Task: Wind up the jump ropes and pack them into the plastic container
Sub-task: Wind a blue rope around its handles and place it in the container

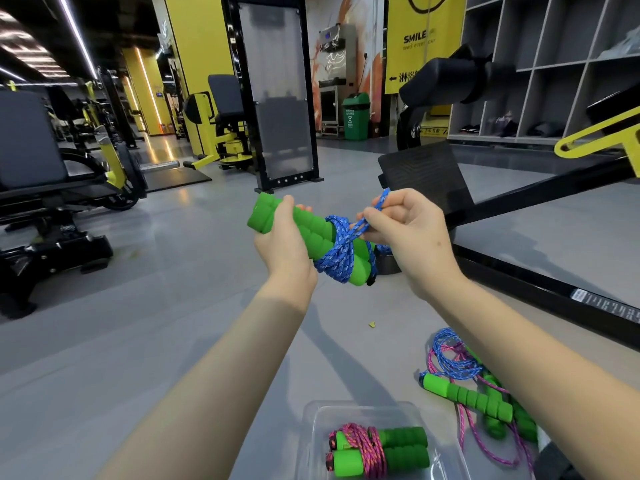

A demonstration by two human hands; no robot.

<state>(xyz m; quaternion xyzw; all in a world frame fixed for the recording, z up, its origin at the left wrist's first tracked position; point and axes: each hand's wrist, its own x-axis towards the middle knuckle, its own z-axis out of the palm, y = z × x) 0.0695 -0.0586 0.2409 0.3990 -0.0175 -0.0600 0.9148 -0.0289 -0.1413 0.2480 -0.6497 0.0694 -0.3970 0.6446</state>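
Green foam handles (304, 233) sit gripped in the left hand (284, 240), right hand (408, 233) fingers (372, 216) pinching the blue braided rope (341, 251) wrapped around them.

Green foam handles (304, 233) wrapped in blue rope (337, 254) sit mid-frame. At six o'clock, a clear plastic container (313, 441) holds a wound pink rope (375, 450). Loose ropes (460, 372) lie tangled at four o'clock.

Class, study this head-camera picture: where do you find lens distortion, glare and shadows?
Head view: wide-angle bending curves the ceiling light strips and the shelving at the edges; glare streaks the grey floor near the machines; soft forearm shadows fall on the floor towards the plastic container; the hands look sharp.
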